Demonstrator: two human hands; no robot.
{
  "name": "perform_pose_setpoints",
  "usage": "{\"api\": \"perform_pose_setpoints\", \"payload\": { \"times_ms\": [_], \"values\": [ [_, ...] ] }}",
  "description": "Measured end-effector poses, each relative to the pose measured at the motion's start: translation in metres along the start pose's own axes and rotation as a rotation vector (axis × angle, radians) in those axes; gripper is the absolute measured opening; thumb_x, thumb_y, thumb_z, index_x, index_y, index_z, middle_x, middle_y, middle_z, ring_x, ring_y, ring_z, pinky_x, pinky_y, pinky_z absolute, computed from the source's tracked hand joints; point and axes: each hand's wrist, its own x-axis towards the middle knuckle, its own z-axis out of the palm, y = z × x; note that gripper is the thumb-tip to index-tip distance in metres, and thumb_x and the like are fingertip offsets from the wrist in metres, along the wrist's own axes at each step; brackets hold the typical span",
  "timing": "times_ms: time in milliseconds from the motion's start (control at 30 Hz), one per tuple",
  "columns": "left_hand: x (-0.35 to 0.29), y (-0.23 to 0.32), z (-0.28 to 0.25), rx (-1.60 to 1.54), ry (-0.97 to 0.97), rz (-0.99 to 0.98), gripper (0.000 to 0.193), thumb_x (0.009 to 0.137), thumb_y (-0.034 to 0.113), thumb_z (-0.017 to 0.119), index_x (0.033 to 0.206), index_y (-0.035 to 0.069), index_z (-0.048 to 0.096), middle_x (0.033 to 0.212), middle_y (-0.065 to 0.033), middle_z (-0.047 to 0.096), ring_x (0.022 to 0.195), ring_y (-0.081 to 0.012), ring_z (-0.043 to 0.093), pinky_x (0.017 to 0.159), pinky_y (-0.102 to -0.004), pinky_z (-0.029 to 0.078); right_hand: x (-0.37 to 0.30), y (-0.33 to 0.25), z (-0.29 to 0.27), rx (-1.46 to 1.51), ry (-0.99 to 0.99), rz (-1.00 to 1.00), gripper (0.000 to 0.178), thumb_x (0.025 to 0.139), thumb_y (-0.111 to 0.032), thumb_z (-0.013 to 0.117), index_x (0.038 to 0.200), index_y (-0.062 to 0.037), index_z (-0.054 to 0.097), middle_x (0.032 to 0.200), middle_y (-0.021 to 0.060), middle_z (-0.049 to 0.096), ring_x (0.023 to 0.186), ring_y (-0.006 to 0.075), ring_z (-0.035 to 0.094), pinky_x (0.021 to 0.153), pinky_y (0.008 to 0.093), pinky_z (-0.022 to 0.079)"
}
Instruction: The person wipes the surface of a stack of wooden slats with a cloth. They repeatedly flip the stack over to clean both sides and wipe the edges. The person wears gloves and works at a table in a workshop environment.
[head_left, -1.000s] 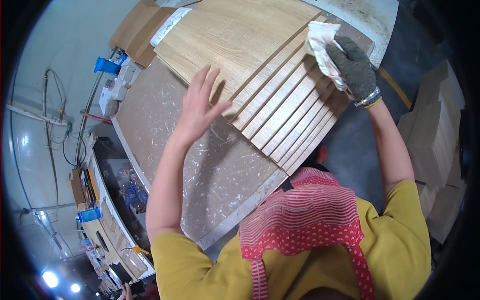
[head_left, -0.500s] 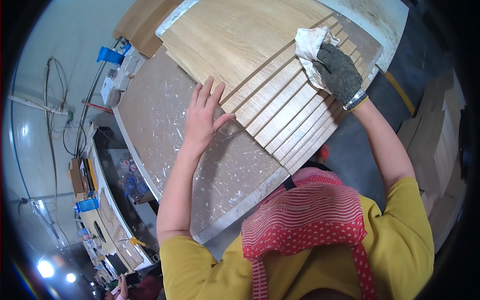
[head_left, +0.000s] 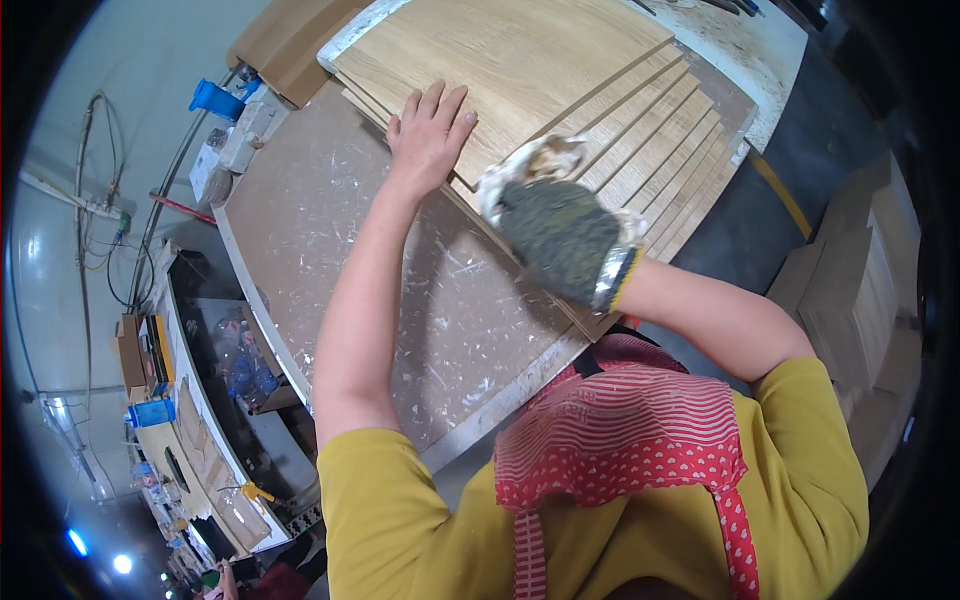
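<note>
A fanned stack of light wood-grain boards [head_left: 510,70] lies on the worktable [head_left: 330,230], its near edges stepped one below another. My bare left hand [head_left: 428,145] rests on the left side of the top board, palm down with fingers spread. In a dark grey knitted glove, my right hand [head_left: 560,240] is closed on a crumpled white rag [head_left: 497,190] with brownish stains. The rag touches the stepped edges near the left corner of the stack. Glove and rag cover part of those edges, and the gloved fingers are slightly blurred.
Cardboard [head_left: 285,50] stands beyond the table's far left edge, with a blue plastic object [head_left: 216,100] nearby. Stacked boards or cartons [head_left: 850,270] stand at the right. A side bench [head_left: 215,450] holding a yellow-handled tool [head_left: 256,492] is at the lower left.
My right hand has swept the rag leftward and nearer, from the right end of the stepped edges to the left. My left hand has moved farther up onto the top board.
</note>
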Motion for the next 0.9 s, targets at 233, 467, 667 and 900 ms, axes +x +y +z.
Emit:
{"api": "perform_pose_setpoints", "payload": {
  "times_ms": [233, 467, 667, 900],
  "values": [
    [0.007, -0.002, 0.003, -0.015, -0.009, 0.028, 0.053, 0.094, 0.051, 0.043, 0.139, 0.024, 0.047, 0.151, -0.0093, 0.036, 0.138, -0.0348, 0.029, 0.109, -0.0600, 0.021, 0.004, -0.032, 0.002, 0.454, -0.080, 0.116, 0.028, 0.084, -0.023, 0.056, 0.099, -0.0018, 0.065, 0.091, 0.0184, 0.067, 0.078, 0.0324, 0.066, 0.073, 0.0409, 0.054],
    [0.002, 0.000, 0.006, -0.018, -0.001, 0.024, 0.054, 0.093, 0.052, 0.043, 0.139, 0.024, 0.048, 0.150, -0.0094, 0.037, 0.138, -0.0343, 0.029, 0.110, -0.0578, 0.019, 0.004, 0.009, -0.016, 0.143, -0.390, 0.575, 0.024, 0.088, -0.022, 0.058, 0.096, 0.0000, 0.065, 0.086, 0.0162, 0.065, 0.074, 0.0242, 0.064, 0.068, 0.0373, 0.053],
    [-0.001, -0.005, 0.001, 0.052, -0.040, -0.031, 0.052, 0.094, 0.050, 0.043, 0.141, 0.027, 0.044, 0.150, -0.0059, 0.036, 0.138, -0.0322, 0.031, 0.109, -0.0538, 0.022, 0.007, -0.018, 0.000, 0.129, -0.150, 0.062, 0.023, 0.083, -0.023, 0.056, 0.089, -0.0031, 0.066, 0.084, 0.0162, 0.066, 0.078, 0.0302, 0.066, 0.072, 0.0413, 0.052],
    [0.000, -0.004, -0.001, -0.008, -0.028, -0.022, 0.053, 0.093, 0.051, 0.043, 0.139, 0.024, 0.046, 0.151, -0.0086, 0.035, 0.139, -0.0336, 0.028, 0.110, -0.0569, 0.019, -0.018, 0.038, -0.060, 0.686, -0.045, 0.544, 0.031, 0.086, -0.026, 0.056, 0.099, -0.0010, 0.069, 0.074, 0.0122, 0.069, 0.059, 0.0175, 0.067, 0.052, 0.0318, 0.054]
  ]
}}
